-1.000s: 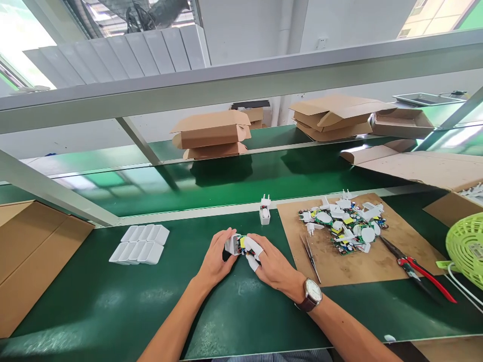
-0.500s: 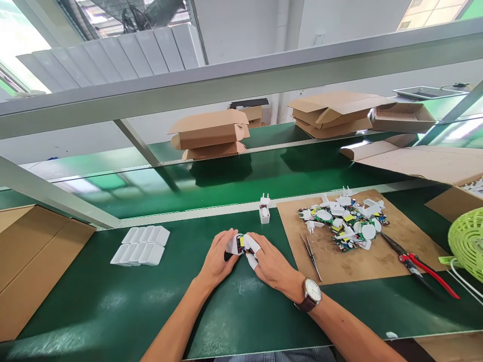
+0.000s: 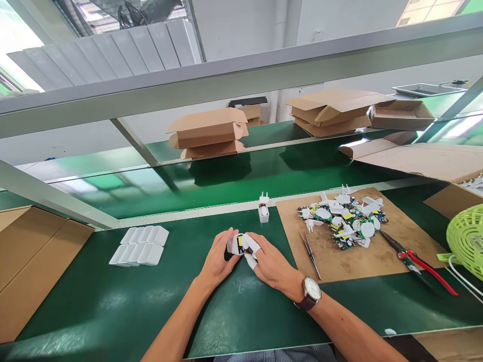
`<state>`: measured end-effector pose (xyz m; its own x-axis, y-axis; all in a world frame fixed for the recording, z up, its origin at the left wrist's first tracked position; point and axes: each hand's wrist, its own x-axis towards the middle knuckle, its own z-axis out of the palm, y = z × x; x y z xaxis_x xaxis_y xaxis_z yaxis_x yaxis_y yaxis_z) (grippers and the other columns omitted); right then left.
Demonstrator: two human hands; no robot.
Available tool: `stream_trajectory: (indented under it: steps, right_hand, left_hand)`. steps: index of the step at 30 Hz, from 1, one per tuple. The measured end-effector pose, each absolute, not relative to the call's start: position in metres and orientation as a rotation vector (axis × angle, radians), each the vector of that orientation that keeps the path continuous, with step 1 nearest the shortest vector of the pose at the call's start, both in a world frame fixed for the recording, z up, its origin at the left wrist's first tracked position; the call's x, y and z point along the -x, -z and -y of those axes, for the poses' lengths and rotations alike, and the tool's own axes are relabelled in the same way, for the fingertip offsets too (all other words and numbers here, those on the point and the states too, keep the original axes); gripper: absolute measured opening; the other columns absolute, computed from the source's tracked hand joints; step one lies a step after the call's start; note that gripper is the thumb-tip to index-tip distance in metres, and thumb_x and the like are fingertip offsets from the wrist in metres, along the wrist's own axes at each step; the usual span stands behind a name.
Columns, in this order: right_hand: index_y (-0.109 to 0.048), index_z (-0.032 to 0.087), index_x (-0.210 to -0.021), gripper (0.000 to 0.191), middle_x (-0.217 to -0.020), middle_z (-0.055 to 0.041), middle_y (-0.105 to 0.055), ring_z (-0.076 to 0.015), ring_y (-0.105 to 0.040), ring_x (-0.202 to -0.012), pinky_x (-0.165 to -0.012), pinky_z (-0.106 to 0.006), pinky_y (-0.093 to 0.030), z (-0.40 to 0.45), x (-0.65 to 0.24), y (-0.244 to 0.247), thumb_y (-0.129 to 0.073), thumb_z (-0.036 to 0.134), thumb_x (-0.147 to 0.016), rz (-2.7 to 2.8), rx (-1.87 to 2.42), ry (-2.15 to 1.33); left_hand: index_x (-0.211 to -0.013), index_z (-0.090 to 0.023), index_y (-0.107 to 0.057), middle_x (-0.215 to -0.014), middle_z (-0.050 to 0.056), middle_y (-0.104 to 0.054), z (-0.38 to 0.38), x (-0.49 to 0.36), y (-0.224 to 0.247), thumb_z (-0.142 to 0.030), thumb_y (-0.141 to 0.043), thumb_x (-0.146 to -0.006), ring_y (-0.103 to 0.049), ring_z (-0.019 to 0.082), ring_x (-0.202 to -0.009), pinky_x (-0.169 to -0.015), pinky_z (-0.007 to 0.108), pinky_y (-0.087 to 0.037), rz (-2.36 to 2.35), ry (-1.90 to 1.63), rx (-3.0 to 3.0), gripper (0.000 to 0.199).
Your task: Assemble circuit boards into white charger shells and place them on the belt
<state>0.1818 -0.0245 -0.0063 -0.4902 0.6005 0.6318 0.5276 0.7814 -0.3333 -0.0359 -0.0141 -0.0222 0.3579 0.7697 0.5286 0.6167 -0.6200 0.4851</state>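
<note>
There, well in from the near edge of the bench, your left hand pinches the white case, your right hand the circuit board, fingers snug on each, seemingly keeping both aligned.

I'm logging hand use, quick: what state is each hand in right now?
Left hand: closed, holding a small white box-shaped plastic casing.
Right hand: closed, white-covered fingertips gripping a small circuit board with a yellow component at the casing's open end.

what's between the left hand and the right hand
In the head view, a white plastic housing, held by the left hand, and a circuit-board assembly, held by the right hand.
</note>
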Motion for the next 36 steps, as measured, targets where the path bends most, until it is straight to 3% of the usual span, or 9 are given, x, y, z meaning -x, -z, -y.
stream_trajectory:
  steps: [16,25,36]
  right_hand:
    - [-0.042,0.011,-0.141,0.052,-0.137,-0.0254,-0.055,-0.0333,-0.059,-0.125,-0.097,-0.054,-0.060,0.0239,-0.1845,0.0087,-0.049,0.001,-0.091,2.148,0.796,-0.145]
    - [-0.041,0.014,-0.141,0.052,-0.139,-0.0236,-0.052,-0.0331,-0.058,-0.124,-0.094,-0.055,-0.061,0.0238,-0.1853,0.0092,-0.048,0.001,-0.091,2.146,0.772,-0.135]
    - [-0.036,0.010,-0.147,0.060,-0.138,-0.0252,-0.056,-0.0332,-0.059,-0.123,-0.097,-0.053,-0.060,0.0244,-0.1867,0.0091,-0.049,0.001,-0.089,2.166,0.813,-0.143]
  left_hand:
    - [-0.151,-0.027,-0.037,-0.137,0.013,-0.063,0.0139,0.0369,0.0209,-0.027,-0.062,-0.097,-0.059,0.028,-0.129,-0.107,0.048,-0.053,-1.233,-1.170,-2.441,0.060]
    - [-0.155,-0.027,-0.032,-0.135,0.013,-0.064,0.0146,0.0364,0.0193,-0.026,-0.063,-0.097,-0.060,0.027,-0.127,-0.105,0.048,-0.054,-1.204,-1.200,-2.436,0.066]
    - [-0.152,-0.028,-0.036,-0.135,0.013,-0.065,0.0139,0.0378,0.0225,-0.030,-0.065,-0.096,-0.061,0.028,-0.127,-0.106,0.049,-0.054,-1.239,-1.168,-2.432,0.063]
